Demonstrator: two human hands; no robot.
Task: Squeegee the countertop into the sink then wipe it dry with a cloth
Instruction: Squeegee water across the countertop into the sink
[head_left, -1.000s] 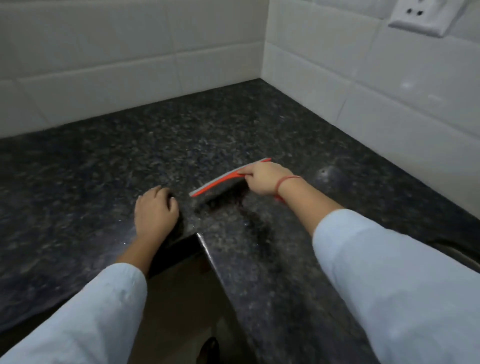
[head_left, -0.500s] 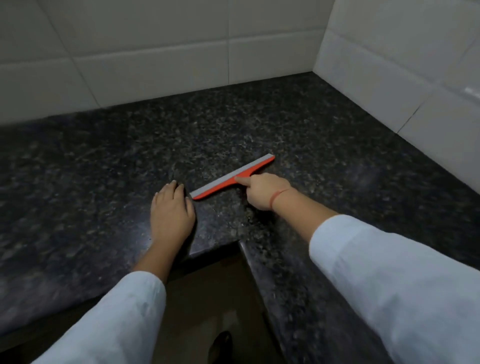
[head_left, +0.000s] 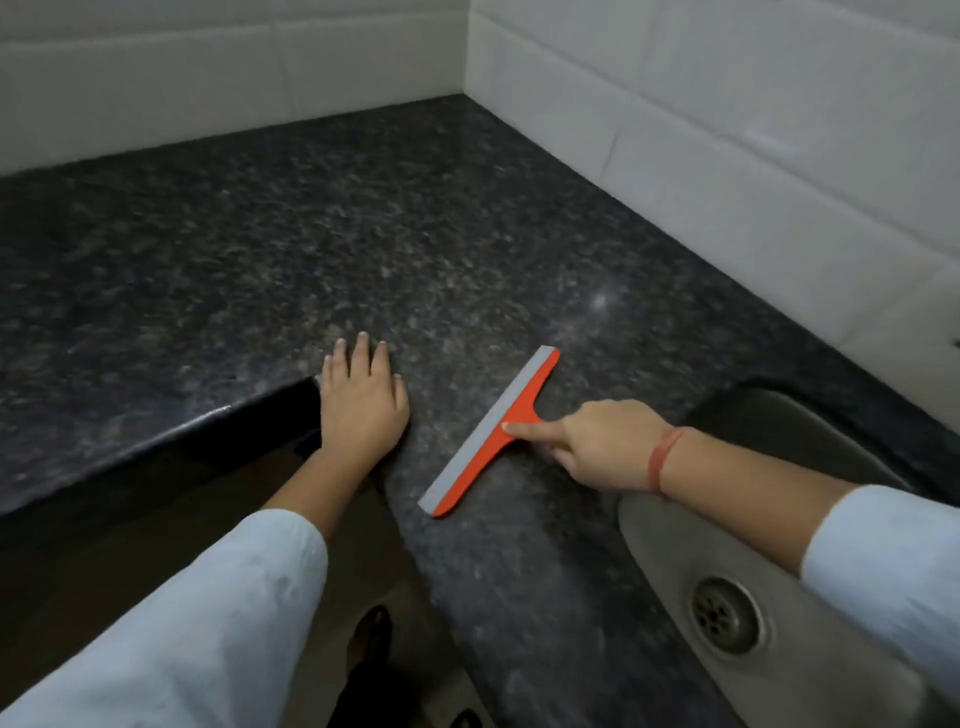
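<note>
An orange squeegee (head_left: 498, 426) with a grey rubber blade lies blade-down on the dark speckled granite countertop (head_left: 311, 234). My right hand (head_left: 597, 444) grips its handle, index finger stretched along the orange head. The blade runs diagonally from far right to near left. My left hand (head_left: 361, 402) rests flat, fingers apart, on the counter at the inner corner of its front edge. A steel sink (head_left: 779, 545) with a round drain (head_left: 724, 616) sits at the right, just behind my right wrist. No cloth is in view.
White tiled walls (head_left: 701, 130) meet in a corner at the back. The L-shaped counter's front edge (head_left: 156, 441) drops to a dark floor, where a shoe (head_left: 369, 644) shows between my arms.
My right hand has drawn the squeegee toward the sink side and turned the blade steeper. The view swung right, bringing the sink in. My left hand stays flat on the counter corner.
</note>
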